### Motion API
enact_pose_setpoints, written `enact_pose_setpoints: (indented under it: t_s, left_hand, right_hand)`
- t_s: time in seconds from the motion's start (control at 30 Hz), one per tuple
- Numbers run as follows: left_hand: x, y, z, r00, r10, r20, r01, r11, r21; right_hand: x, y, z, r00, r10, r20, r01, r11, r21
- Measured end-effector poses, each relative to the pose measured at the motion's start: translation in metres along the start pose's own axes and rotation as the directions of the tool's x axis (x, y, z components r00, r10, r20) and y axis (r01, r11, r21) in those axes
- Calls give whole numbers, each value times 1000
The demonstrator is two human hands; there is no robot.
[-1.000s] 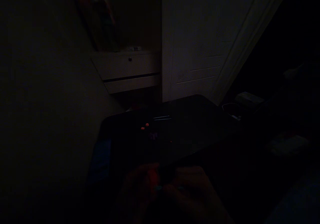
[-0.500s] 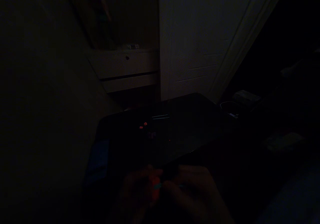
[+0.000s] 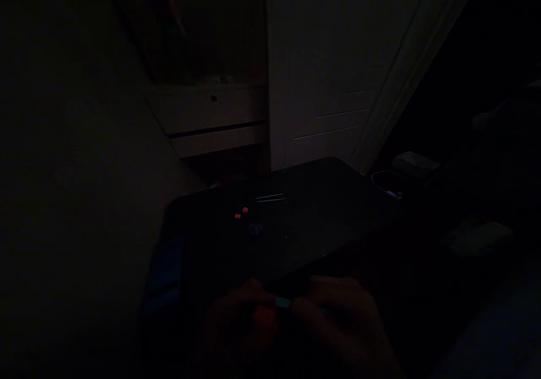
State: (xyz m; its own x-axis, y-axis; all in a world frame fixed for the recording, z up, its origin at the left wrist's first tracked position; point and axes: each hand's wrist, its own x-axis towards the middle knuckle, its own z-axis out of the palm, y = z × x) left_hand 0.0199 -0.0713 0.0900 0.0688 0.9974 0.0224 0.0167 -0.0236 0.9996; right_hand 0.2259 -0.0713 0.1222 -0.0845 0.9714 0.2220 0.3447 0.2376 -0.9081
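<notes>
The view is very dark. My left hand (image 3: 239, 314), at the bottom middle, is closed on a red-orange piece (image 3: 265, 316) whose kind I cannot make out. Just to its right, my right hand (image 3: 344, 317) is closed on a small teal piece (image 3: 282, 302), perhaps the end of a thin rod that passes between the fingers. The teal end lies close to the left fingertips; whether they touch it is too dark to tell.
On the dark table (image 3: 321, 198) lie two small orange pieces (image 3: 238, 216), a purplish piece (image 3: 255, 229) and two thin pale sticks (image 3: 270, 197). A bluish flat object (image 3: 164, 274) rests at the left. Behind stand a drawer unit (image 3: 203, 111) and a pale door (image 3: 329, 74).
My right hand has moved slightly right and up with the teal piece, which no longer overlaps the red-orange piece. The red-orange piece looks dimmer now.
</notes>
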Motion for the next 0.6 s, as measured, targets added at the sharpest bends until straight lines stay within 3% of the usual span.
enact_pose_setpoints:
  t_s: [0.1, 0.2, 0.3, 0.43, 0.6]
  left_hand:
    - [2, 11, -3, 999, 36, 9, -36, 999, 38]
    - [1, 24, -4, 972, 236, -8, -230, 951, 208]
    - [0, 30, -3, 937, 346, -48, -315, 896, 312]
    - [-1, 31, -4, 922, 384, -48, -352, 883, 310]
    - [-5, 28, -6, 917, 383, -110, -339, 895, 288]
  right_hand:
    - [-1, 1, -1, 1000, 11, 26, -12, 1000, 11]
    - [-2, 5, 0, 999, 26, 36, -25, 1000, -10]
    - [-6, 9, 2, 997, 48, 62, -47, 999, -10]
    - [-8, 9, 4, 997, 72, -8, -72, 997, 23]
    - [-10, 12, 6, 992, 118, 49, -120, 992, 45]
